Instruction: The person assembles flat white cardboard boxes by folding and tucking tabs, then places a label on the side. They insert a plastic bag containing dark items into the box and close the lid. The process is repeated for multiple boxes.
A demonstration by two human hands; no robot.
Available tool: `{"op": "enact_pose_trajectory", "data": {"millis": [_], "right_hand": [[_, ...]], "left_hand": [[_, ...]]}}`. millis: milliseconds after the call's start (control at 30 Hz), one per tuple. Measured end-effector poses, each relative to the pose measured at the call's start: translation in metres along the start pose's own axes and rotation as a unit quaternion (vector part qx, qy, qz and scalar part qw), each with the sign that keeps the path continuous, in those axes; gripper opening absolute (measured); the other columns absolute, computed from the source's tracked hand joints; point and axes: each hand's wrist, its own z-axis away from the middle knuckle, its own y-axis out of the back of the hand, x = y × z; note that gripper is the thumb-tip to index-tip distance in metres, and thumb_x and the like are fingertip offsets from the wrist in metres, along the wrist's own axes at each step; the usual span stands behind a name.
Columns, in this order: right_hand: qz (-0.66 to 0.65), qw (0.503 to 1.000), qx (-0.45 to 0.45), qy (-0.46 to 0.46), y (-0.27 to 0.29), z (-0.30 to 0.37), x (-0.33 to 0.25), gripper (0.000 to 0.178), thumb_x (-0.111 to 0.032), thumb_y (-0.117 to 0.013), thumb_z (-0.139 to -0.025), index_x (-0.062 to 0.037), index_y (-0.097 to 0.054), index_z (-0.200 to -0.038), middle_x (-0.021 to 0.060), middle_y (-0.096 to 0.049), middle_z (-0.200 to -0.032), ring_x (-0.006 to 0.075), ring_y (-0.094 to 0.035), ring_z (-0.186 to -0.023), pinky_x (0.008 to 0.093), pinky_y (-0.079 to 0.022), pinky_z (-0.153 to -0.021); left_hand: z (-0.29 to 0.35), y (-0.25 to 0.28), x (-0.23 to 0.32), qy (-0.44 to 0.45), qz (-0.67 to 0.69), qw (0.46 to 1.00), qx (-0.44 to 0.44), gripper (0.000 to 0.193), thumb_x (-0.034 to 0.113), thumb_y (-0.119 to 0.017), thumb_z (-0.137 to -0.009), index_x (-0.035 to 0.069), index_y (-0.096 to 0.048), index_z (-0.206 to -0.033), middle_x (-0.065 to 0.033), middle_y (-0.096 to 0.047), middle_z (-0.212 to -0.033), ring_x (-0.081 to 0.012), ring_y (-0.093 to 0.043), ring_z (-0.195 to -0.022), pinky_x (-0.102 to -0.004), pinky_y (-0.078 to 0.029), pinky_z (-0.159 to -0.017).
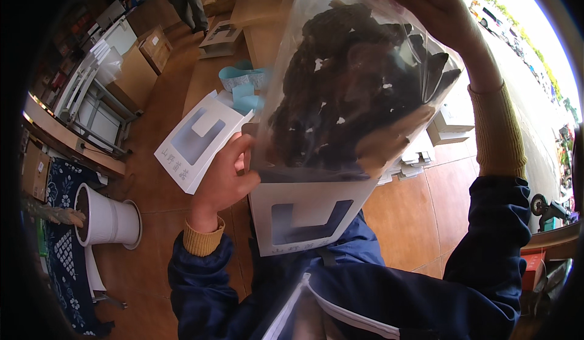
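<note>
A clear plastic bag full of dark, curled dried pieces, like dried fungus, is held up in front of me. My right hand grips its top right corner. The bag's lower end meets the top of a white cardboard box with a cut-out window, close above my lap. My left hand is closed at the box's upper left edge, beside the bag's lower corner; the exact grip is partly hidden. Left of that hand lies a second white window box.
Light blue strips lie behind the second box. White flat pieces are stacked at the right, near another box. A white plant pot stands at the left. Far back, a person stands near a carton.
</note>
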Motion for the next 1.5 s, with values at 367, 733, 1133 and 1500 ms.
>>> {"op": "enact_pose_trajectory", "data": {"millis": [367,733,1133,1500], "right_hand": [[0.179,0.966,0.010,0.188,-0.061,0.006,-0.033,0.014,-0.021,-0.072,-0.085,-0.0105,-0.068,-0.092,0.0057,-0.063,-0.073,0.0221,-0.066,-0.073,0.0317,-0.054,-0.061],[0.026,0.987,-0.068,0.143,-0.148,0.077,-0.099,0.031,-0.013,-0.064,-0.071,-0.0017,-0.063,-0.100,0.0072,-0.063,-0.092,0.0214,-0.063,-0.079,0.0331,-0.056,-0.066],[-0.236,0.925,-0.289,-0.072,-0.160,0.084,-0.105,0.019,-0.006,-0.067,-0.086,-0.0001,-0.063,-0.104,0.0176,-0.067,-0.095,0.0332,-0.066,-0.084,0.0387,-0.054,-0.073],[0.040,0.998,-0.039,-0.039,-0.115,0.151,-0.130,0.035,-0.012,-0.078,-0.075,-0.0007,-0.061,-0.105,0.0138,-0.063,-0.106,0.0283,-0.063,-0.099,0.0391,-0.054,-0.081]], "left_hand": [[0.025,-0.040,-0.002,-0.108,0.226,0.962,0.107,0.075,0.019,-0.060,-0.090,0.001,-0.017,-0.149,-0.0175,-0.043,-0.138,-0.0233,-0.050,-0.122,-0.0336,-0.042,-0.101],[0.032,-0.053,-0.026,-0.137,0.182,0.956,0.182,0.062,0.024,-0.047,-0.101,0.001,-0.017,-0.151,-0.0177,-0.032,-0.149,-0.0264,-0.038,-0.134,-0.0365,-0.031,-0.110],[0.031,-0.035,0.008,-0.313,-0.241,0.891,0.226,0.043,0.009,-0.071,-0.082,0.006,-0.057,-0.123,-0.0123,-0.056,-0.122,-0.0275,-0.054,-0.116,-0.0446,-0.040,-0.101],[0.018,-0.010,0.040,-0.233,-0.321,0.917,0.037,0.028,0.025,-0.074,-0.083,0.007,-0.062,-0.101,-0.0014,-0.057,-0.071,-0.0198,-0.057,-0.072,-0.0440,-0.038,-0.089]]}}
